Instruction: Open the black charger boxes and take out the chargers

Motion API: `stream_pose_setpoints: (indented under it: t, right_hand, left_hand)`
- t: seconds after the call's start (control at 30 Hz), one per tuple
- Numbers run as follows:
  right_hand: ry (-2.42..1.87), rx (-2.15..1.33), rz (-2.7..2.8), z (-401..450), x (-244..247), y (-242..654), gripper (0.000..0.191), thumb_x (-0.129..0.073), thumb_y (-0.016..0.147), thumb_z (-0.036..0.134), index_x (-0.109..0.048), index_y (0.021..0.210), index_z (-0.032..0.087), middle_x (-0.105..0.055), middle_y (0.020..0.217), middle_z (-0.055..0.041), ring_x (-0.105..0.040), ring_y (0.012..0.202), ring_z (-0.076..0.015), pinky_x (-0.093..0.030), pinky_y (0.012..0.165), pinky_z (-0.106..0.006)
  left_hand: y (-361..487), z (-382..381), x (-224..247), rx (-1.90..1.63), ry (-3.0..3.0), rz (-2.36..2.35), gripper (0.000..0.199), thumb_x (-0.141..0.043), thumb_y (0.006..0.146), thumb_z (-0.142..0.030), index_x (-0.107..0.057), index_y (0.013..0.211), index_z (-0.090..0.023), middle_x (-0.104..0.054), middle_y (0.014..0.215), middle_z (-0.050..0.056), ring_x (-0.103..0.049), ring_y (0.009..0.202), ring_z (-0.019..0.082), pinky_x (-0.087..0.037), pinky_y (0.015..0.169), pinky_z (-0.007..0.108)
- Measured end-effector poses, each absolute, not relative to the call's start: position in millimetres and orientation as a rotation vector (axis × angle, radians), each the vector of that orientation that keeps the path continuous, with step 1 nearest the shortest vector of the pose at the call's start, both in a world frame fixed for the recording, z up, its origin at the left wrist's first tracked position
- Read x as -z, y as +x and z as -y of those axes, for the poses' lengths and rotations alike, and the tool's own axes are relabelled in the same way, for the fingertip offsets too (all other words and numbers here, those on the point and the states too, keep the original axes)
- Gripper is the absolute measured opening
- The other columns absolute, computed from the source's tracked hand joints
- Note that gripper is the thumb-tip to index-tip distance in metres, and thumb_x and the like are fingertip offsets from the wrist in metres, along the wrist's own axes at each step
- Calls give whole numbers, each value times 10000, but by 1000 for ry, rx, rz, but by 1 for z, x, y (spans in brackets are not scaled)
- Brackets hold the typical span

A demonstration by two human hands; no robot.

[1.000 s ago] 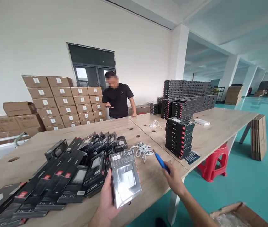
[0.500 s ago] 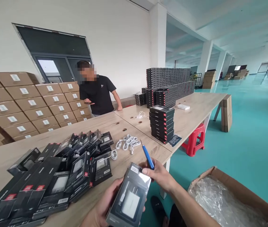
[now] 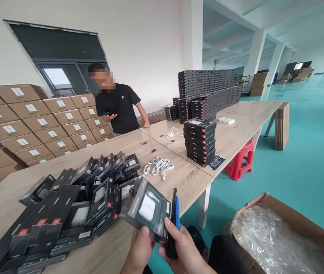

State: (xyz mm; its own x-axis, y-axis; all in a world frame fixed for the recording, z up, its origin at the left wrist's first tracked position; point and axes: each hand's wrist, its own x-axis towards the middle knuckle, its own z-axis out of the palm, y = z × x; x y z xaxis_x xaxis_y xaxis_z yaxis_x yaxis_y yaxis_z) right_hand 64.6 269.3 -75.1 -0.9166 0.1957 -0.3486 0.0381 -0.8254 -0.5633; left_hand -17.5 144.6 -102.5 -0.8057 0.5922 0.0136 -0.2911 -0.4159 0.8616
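Observation:
A black box (image 3: pixel 147 207) with a clear window, a white charger showing inside, is held tilted above the table's front edge. My left hand (image 3: pixel 141 247) supports it from below, fingers partly hidden behind the box. My right hand (image 3: pixel 180 243) grips a blue-and-black cutter (image 3: pixel 175 213), its blade pointing up, and the thumb presses on the box's right end. Left of the hands, a pile of similar black boxes (image 3: pixel 99 198) lies on the wooden table (image 3: pixel 176 190). Coiled white cables (image 3: pixel 160 166) rest behind the held box.
A stack of black boxes (image 3: pixel 199 141) stands near the front edge, with long rows of boxes (image 3: pixel 207 83) behind. A person (image 3: pixel 118 108) stands across the table. At right are a red stool (image 3: pixel 240 161) and a carton of clear plastic (image 3: pixel 276 239); cartons (image 3: pixel 33 121) line the wall.
The held box has turned so its labelled end faces right and has moved slightly left and up. The cutter has swung closer to upright at that end. The view has shifted a little.

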Motion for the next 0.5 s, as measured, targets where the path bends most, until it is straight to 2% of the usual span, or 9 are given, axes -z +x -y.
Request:
stream_pose_setpoints:
  t: [0.07,0.13,0.2,0.3,0.4,0.5]
  right_hand:
    - [-417,-2685,1253,-274,80,72,566,-743,749,727,-624,831,180,-610,673,-12,-549,552,-131,-413,444,-214]
    - [-283,-2388,1563,-289,84,79,556,-626,838,745,-600,816,191,-600,709,-18,-570,637,-156,-437,502,-234]
    - [-173,-2100,1835,-306,87,86,476,-546,932,672,-602,855,205,-617,776,-22,-595,733,-177,-491,631,-264]
    - [42,-1734,2129,-323,89,95,302,-502,1009,512,-621,1038,236,-651,913,-29,-632,841,-196,-510,771,-291]
    - [200,-1425,2263,-325,86,100,257,-497,1019,430,-606,1184,266,-638,979,-46,-645,863,-210,-531,755,-304]
    - [250,-1211,2299,-323,81,102,230,-502,1021,388,-608,1189,273,-619,961,-53,-642,832,-214,-550,715,-311]
  left_hand:
    - [-16,-145,86,-2412,398,-1012,367,-667,892,-467,-747,1182,-256,-767,1186,96,-630,1238,392,-517,1054,534]
    - [-17,-143,64,-2519,393,-829,466,-587,920,-568,-726,1233,-252,-760,1201,111,-670,1183,375,-506,1061,548]
    - [-18,-140,44,-2500,390,-734,579,-520,922,-655,-709,1267,-231,-741,1235,143,-674,1176,380,-455,1094,594]
    - [-17,-135,26,-2327,388,-672,711,-458,913,-723,-695,1289,-167,-697,1294,207,-657,1195,407,-391,1119,648]
    - [-15,-132,22,-2238,343,-703,755,-432,929,-713,-675,1307,-105,-681,1302,243,-668,1175,397,-370,1141,625]
    - [-14,-131,24,-2227,295,-796,748,-430,943,-690,-665,1316,-85,-688,1286,247,-677,1157,402,-368,1140,632]
